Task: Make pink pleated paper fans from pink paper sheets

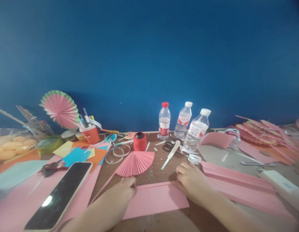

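Note:
A pink paper sheet (156,199) lies on the brown table between my hands, with a narrow fold along its far edge. My left hand (124,190) is closed on the sheet's left end, fingers curled. At the far right corner my right hand (189,180) grips the same edge, its fingers bent together. Just beyond my left hand rests a pleated pink paper fan (137,163), spread open. A red spool (140,141) stands behind the fan. A white-handled cutter (172,154) lies beyond my right hand, by black scissors (167,146).
Three bottles (164,124) stand near the blue wall. A phone (61,195) lies at left on pink paper, near colored sheets and a red cup of pens (91,133). Folded pink paper (238,185) is at right. Another person's blurred hand (294,196) shows at the right edge.

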A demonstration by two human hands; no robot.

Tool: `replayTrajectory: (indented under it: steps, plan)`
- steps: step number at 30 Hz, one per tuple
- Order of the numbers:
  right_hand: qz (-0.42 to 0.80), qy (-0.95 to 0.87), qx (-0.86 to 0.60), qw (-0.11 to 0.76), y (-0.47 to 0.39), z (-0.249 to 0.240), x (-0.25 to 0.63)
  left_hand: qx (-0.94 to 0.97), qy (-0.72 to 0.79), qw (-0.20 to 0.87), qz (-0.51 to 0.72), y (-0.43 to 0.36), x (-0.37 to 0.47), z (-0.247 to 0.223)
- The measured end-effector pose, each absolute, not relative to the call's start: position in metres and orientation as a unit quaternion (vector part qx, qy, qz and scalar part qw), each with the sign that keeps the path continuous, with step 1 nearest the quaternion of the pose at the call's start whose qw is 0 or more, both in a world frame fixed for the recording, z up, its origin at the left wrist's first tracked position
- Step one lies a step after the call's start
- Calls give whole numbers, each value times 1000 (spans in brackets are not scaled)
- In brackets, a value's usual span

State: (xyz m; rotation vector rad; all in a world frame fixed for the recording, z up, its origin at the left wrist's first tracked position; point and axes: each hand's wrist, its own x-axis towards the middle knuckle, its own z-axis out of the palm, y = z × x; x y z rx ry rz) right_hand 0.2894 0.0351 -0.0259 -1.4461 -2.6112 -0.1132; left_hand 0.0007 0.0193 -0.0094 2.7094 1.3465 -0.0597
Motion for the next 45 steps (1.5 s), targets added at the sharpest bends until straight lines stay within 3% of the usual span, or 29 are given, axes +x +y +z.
replayTrajectory:
  steps: [8, 16, 21, 30, 36, 45]
  plan:
    - [107, -878, -464, 40, 49, -13, 239, 878, 465, 109, -3, 29, 12, -6]
    - [192, -854, -473, 98, 48, -23, 244, 866, 485, 120, 2, 33, 23, -11]
    - [153, -879, -442, 93, 48, -24, 244, 862, 494, 113, 5, 33, 23, -12]
    - [39, -939, -325, 106, 50, -35, 248, 892, 442, -34, -89, 22, 31, -10]
    - [-1, -940, -333, 72, 34, -38, 256, 916, 374, -132, -66, 11, 25, -36]
    - [-38, -939, -328, 98, 19, -47, 247, 899, 413, -143, -37, -2, 30, -47]
